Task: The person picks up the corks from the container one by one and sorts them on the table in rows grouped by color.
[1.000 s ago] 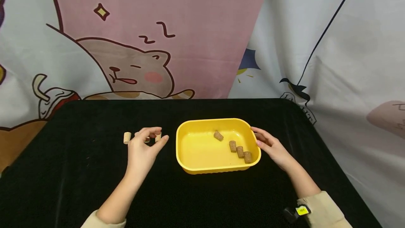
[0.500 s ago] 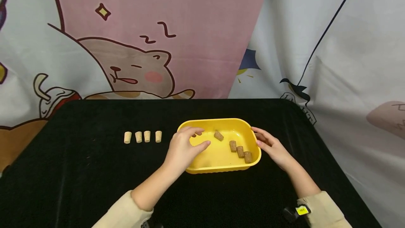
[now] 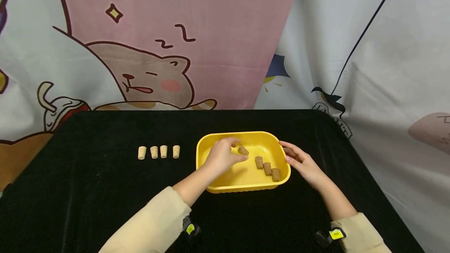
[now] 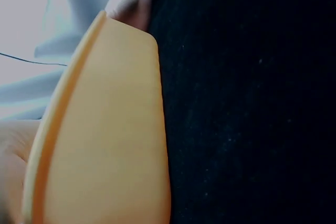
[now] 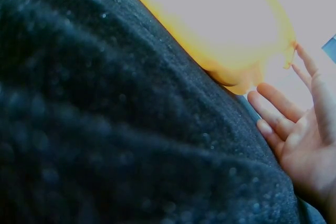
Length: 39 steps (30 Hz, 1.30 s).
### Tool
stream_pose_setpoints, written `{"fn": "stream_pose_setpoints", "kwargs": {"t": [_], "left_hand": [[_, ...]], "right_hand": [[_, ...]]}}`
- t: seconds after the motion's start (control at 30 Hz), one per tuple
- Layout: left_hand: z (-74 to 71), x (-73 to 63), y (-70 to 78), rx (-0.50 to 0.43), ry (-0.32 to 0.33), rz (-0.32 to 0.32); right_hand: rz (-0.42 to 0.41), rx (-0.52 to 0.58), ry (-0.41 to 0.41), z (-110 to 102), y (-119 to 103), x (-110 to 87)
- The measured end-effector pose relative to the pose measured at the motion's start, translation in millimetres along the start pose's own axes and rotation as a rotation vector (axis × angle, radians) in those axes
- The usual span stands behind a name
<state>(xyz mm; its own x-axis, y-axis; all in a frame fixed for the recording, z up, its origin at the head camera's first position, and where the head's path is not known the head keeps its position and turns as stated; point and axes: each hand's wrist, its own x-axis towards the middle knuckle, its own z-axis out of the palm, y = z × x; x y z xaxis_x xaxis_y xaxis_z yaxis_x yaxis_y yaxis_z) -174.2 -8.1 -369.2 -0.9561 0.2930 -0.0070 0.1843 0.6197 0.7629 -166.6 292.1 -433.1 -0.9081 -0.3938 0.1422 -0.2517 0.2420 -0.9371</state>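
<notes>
A: At the head view's centre, what do both wrist views omit?
B: Between the left hand's (image 3: 220,155) parted finger and thumb, one brown cork (image 3: 243,150), contact indeterminable; right of centre in the yellow tray (image 3: 242,189), three other corks (image 3: 267,168).
A: The right hand (image 3: 304,166)?
B: Fingers loosely extended, tips touching the tray's right end.

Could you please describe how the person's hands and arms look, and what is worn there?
The left hand and right hand are bare, without gloves. The sleeves are pale beige. Near each wrist sits a small black device: the left device bears a yellow-green patch, the right device a yellow label whose dark marks are too small to read.
</notes>
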Motion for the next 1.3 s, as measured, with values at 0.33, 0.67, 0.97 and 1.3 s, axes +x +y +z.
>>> {"fn": "stream_pose_setpoints", "kwargs": {"t": [0.33, 0.67, 0.97, 1.3], "left_hand": [[13.5, 18.3, -9.8, 0.026, -0.038, -0.09], [26.3, 20.4, -13.6, 0.02, -0.013, -0.082], [37.3, 24.6, -11.2, 0.166, 0.084, -0.095], [40.7, 26.8, -7.9, 0.222, 0.134, -0.112]], "right_hand": [[0.006, -0.002, -0.002, 0, 1, 1.0], [-0.02, -0.004, -0.003, -1, 3, 0.9], [-0.024, 0.005, -0.013, -2, 3, 1.2], [-0.021, 0.018, -0.011, -1, 3, 0.8]]}}
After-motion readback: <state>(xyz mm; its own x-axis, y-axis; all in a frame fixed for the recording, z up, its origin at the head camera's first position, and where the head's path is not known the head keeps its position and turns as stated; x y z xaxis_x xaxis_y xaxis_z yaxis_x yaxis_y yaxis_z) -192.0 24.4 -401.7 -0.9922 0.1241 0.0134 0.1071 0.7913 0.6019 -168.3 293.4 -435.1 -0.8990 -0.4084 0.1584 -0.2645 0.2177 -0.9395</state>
